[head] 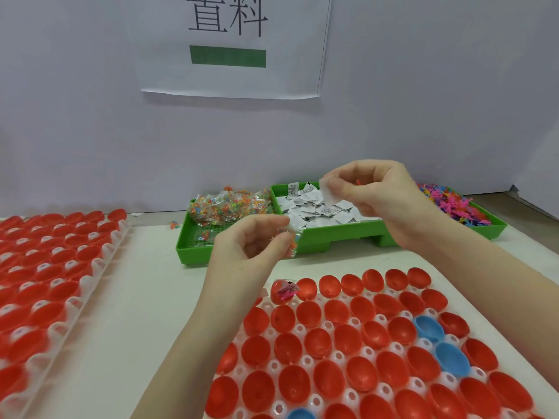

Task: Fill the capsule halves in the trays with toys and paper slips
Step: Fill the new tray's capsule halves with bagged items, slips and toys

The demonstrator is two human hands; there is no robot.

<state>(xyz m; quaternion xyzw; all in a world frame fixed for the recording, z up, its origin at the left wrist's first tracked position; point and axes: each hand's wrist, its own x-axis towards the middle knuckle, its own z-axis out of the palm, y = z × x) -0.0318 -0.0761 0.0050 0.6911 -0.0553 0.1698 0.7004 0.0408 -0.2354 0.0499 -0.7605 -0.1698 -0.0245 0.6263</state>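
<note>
Bare worktop [145, 282] ran open between the left capsule tray [60, 267] and the near tray [363, 343]; the green bin [242, 252] blocked the back, both forearms crossed the near tray.

The cups [317, 343] were mostly red, a few blue. The bin [332, 234] was green. The slips [317, 211] were white.

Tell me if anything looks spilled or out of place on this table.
Yes. A small toy packet lies on the table just left of the green bin, outside it. In the near tray, a few blue halves sit among the red ones.
</note>
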